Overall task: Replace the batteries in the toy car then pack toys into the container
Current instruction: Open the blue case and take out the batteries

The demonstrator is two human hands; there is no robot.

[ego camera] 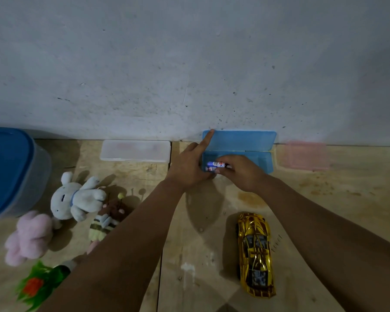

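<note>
1. Your left hand (pixel 189 167) steadies the open blue case (pixel 245 140) at the wall, forefinger up against its raised lid.
2. Your right hand (pixel 241 172) pinches a battery (pixel 215 164) over the case's tray; a second battery (pixel 209 169) lies just beneath.
3. The gold toy car (pixel 256 253) sits on the worktop (pixel 324 199) nearer you.
4. Plush toys (pixel 77 199) lie left, beside a blue-lidded container (pixel 7 172).

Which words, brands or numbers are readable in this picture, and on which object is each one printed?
Upper battery: red and blue print, too blurred to read.
Lower battery: print also too blurred to read.
Gold toy car, blue case, plush toys: no text visible.
</note>
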